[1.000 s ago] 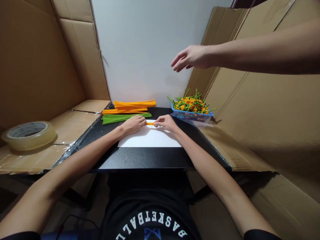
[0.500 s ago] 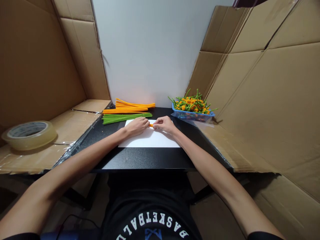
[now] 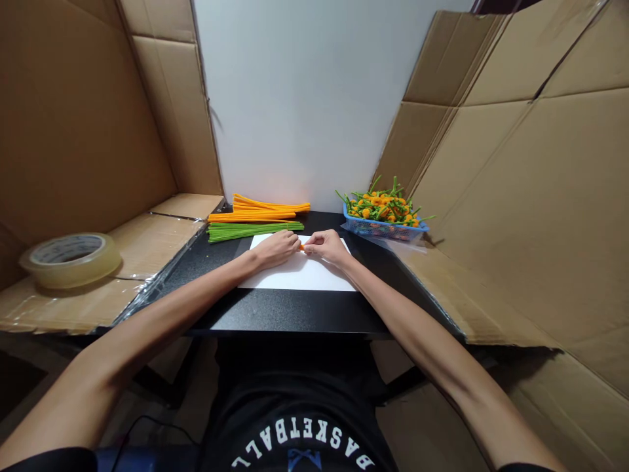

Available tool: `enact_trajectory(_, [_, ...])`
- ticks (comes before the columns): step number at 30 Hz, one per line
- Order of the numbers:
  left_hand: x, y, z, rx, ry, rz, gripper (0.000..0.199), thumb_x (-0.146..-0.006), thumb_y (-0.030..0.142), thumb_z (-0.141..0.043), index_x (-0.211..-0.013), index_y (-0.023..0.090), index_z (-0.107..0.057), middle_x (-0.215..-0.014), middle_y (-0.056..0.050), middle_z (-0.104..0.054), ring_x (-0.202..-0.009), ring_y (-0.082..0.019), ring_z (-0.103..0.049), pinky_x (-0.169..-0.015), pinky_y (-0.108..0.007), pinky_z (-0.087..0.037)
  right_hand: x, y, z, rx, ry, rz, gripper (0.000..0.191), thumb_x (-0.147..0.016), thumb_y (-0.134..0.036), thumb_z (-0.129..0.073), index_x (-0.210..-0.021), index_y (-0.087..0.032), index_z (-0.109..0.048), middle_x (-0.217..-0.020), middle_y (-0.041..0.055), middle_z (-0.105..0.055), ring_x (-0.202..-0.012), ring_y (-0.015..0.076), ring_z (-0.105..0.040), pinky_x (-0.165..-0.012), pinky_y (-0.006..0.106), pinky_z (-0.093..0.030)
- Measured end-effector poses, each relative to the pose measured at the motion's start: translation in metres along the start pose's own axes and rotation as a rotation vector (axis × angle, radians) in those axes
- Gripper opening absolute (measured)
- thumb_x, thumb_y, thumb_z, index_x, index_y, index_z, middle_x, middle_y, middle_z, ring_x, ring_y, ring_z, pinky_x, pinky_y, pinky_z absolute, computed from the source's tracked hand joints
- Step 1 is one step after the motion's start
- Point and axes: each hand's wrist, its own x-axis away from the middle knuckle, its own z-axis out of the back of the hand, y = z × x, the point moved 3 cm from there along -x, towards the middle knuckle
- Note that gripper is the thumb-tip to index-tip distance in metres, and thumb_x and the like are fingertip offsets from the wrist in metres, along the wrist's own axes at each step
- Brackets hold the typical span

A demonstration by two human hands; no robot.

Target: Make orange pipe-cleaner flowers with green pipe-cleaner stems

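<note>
Between my two hands, over a white sheet of paper (image 3: 304, 278), is a short orange pipe cleaner piece (image 3: 302, 248), mostly covered by fingers. My left hand (image 3: 279, 248) is closed on its left end. From the other side, my right hand (image 3: 328, 246) pinches it between thumb and fingers. Only a small bit of orange shows in the narrow gap. Just beyond the left hand lies a bundle of green pipe cleaners (image 3: 246, 231). Behind that bundle are orange pipe cleaners (image 3: 255, 215) in a loose stack.
A blue basket (image 3: 383, 229) piled with orange-and-green pipe cleaner pieces stands at the back right of the black table (image 3: 295, 311). A roll of clear tape (image 3: 73, 262) rests on cardboard at left. Cardboard walls (image 3: 531, 196) flank both sides, with a pale wall (image 3: 304, 98) behind.
The whole view has shifted slightly, so things appear a little further right. My hands sit closer together, and less of the orange piece shows between them.
</note>
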Motion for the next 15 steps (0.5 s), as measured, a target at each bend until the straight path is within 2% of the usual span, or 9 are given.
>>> enact_trajectory(7, [-0.003, -0.011, -0.005, 0.085, 0.077, 0.055, 0.023, -0.101, 0.016, -0.044, -0.101, 0.009, -0.066, -0.094, -0.011, -0.067, -0.090, -0.023, -0.062, -0.084, -0.034, -0.044, -0.005, 0.003, 0.010, 0.056, 0.029, 0.027, 0.022, -0.064, -0.035, -0.080, -0.069, -0.015, -0.073, -0.066, 0.0056, -0.072, -0.062, 0.0168, -0.065, -0.063, 0.030, -0.052])
enact_trajectory(11, [-0.005, -0.012, -0.004, 0.089, 0.110, 0.053, 0.026, -0.103, 0.021, -0.044, -0.099, 0.010, -0.067, -0.092, -0.011, -0.068, -0.089, -0.022, -0.063, -0.082, -0.034, -0.044, -0.006, 0.005, 0.014, 0.077, 0.030, 0.041, 0.022, -0.065, -0.035, -0.080, -0.070, -0.015, -0.073, -0.067, 0.0059, -0.073, -0.064, 0.0176, -0.067, -0.064, 0.032, -0.053])
enact_trajectory(15, [-0.004, -0.012, -0.002, 0.085, 0.096, 0.066, 0.028, -0.104, 0.024, -0.045, -0.097, 0.010, -0.068, -0.092, -0.011, -0.069, -0.089, -0.022, -0.065, -0.082, -0.034, -0.046, -0.006, 0.007, 0.013, 0.109, 0.016, 0.048, 0.022, -0.066, -0.035, -0.080, -0.073, -0.015, -0.074, -0.070, 0.0069, -0.074, -0.067, 0.0187, -0.069, -0.064, 0.031, -0.054])
